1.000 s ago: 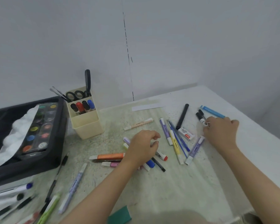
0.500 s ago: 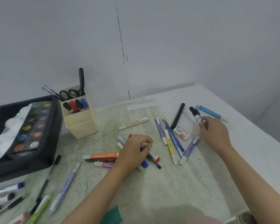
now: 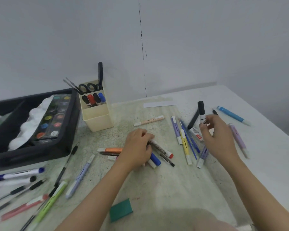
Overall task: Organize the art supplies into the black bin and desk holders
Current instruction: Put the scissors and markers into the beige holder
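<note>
Now, black marker [image 3: 201, 112] in right hand [image 3: 218, 139].

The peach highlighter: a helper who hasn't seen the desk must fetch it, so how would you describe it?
Find the cream desk holder with scissors in it, beside the black bin. To its right the peach highlighter lies alone on the table, beyond the left hand. It is the only pale peach pen, touching no other.
</note>
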`<state>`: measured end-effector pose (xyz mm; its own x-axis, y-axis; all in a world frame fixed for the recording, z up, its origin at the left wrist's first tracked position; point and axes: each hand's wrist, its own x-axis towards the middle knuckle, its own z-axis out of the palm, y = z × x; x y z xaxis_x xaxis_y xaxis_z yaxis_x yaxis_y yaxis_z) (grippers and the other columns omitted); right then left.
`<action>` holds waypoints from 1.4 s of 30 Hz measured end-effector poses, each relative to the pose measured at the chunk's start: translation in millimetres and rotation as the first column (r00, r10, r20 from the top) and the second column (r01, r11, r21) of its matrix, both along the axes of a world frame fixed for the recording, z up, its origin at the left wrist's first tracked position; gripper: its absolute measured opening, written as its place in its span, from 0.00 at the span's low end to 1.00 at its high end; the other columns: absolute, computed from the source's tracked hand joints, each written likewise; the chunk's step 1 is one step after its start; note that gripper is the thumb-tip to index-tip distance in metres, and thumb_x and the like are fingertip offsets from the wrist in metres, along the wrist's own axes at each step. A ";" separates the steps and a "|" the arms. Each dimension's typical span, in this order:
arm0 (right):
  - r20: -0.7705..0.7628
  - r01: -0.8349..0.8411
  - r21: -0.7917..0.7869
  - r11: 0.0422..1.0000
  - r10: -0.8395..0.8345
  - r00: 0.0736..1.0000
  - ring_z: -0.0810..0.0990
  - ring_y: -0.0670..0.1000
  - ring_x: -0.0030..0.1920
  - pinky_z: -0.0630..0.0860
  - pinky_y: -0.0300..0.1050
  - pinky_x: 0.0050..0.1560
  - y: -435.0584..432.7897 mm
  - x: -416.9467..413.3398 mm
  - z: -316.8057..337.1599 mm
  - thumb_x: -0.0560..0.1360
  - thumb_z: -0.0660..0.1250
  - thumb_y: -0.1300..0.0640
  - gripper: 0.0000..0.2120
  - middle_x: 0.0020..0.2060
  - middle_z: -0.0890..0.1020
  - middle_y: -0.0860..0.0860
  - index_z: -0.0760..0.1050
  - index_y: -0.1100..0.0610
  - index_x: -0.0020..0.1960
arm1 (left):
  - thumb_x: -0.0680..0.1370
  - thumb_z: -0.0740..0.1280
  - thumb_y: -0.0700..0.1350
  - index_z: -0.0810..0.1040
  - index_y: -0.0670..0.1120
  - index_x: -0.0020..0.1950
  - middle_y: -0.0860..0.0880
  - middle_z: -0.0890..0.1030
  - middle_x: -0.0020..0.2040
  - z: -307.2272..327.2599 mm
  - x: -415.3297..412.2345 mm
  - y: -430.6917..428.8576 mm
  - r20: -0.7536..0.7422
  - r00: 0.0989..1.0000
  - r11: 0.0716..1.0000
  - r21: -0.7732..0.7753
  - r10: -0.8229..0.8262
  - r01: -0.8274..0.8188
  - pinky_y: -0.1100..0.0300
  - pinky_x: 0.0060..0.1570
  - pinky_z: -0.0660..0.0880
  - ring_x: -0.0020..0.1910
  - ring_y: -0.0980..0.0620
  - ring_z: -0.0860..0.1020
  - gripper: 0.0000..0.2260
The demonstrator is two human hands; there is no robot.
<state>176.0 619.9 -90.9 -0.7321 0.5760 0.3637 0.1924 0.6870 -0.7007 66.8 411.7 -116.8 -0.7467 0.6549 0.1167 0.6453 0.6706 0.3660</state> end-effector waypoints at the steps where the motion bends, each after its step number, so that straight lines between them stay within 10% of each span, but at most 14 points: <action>1: 0.000 -0.011 0.006 1.000 0.011 1.000 0.74 0.47 0.46 0.65 0.36 0.39 -2.1 0.0 -0.9 0.79 0.61 0.59 0.11 0.47 0.75 0.48 0.72 0.59 0.60 | 0.78 0.61 0.45 0.71 0.51 0.67 0.50 0.67 0.67 0.3 -2.4 -0.9 0.007 1.000 0.999 -0.038 0.029 -0.029 0.58 0.68 0.55 0.67 0.50 0.62 0.17; 12: -0.068 -0.113 -0.106 0.988 0.106 0.992 0.75 0.43 0.43 0.68 0.25 0.36 -23.8 -3.3 1.4 0.76 0.64 0.61 0.14 0.44 0.76 0.49 0.68 0.56 0.60 | 0.73 0.71 0.43 0.77 0.52 0.47 0.56 0.77 0.43 21.7 -12.7 -18.9 0.204 0.979 0.961 0.266 0.024 -0.079 0.60 0.48 0.74 0.45 0.56 0.76 0.06; 17: -0.161 -0.246 -0.234 0.941 0.212 0.964 0.78 0.49 0.30 0.75 0.34 0.33 -46.8 -16.1 13.6 0.72 0.66 0.67 0.38 0.40 0.75 0.52 0.50 0.47 0.72 | 0.70 0.74 0.38 0.78 0.52 0.43 0.54 0.80 0.42 43.8 -10.3 -43.8 0.438 0.896 0.730 0.589 0.071 -0.346 0.70 0.44 0.76 0.42 0.59 0.78 0.10; 23: -0.175 -0.358 -0.184 0.915 0.328 0.928 0.82 0.47 0.35 0.77 0.42 0.38 -80.7 -57.9 30.9 0.78 0.62 0.59 0.21 0.46 0.79 0.51 0.59 0.48 0.67 | 0.75 0.67 0.35 0.79 0.47 0.50 0.52 0.81 0.46 78.4 -21.9 -85.9 0.441 0.884 0.481 0.748 0.154 -0.457 0.66 0.41 0.78 0.44 0.56 0.80 0.09; 32: -0.351 -0.531 0.021 0.847 0.503 0.789 0.80 0.45 0.40 0.71 0.26 0.42 -136.6 -136.8 81.7 0.76 0.64 0.64 0.15 0.46 0.80 0.51 0.67 0.55 0.61 | 0.76 0.66 0.37 0.75 0.49 0.54 0.57 0.77 0.44 109.8 -60.9 -147.7 0.100 0.850 0.474 0.794 0.516 -0.381 0.69 0.45 0.75 0.41 0.64 0.76 0.10; 42: -0.408 -0.501 0.278 0.820 0.573 0.711 0.78 0.51 0.43 0.77 0.50 0.47 -172.4 -203.7 95.7 0.76 0.60 0.66 0.09 0.42 0.78 0.49 0.69 0.59 0.56 | 0.77 0.65 0.36 0.76 0.46 0.61 0.52 0.78 0.50 100.0 -104.9 -153.5 -0.078 0.857 0.656 0.680 0.510 -0.328 0.64 0.53 0.74 0.48 0.57 0.76 0.14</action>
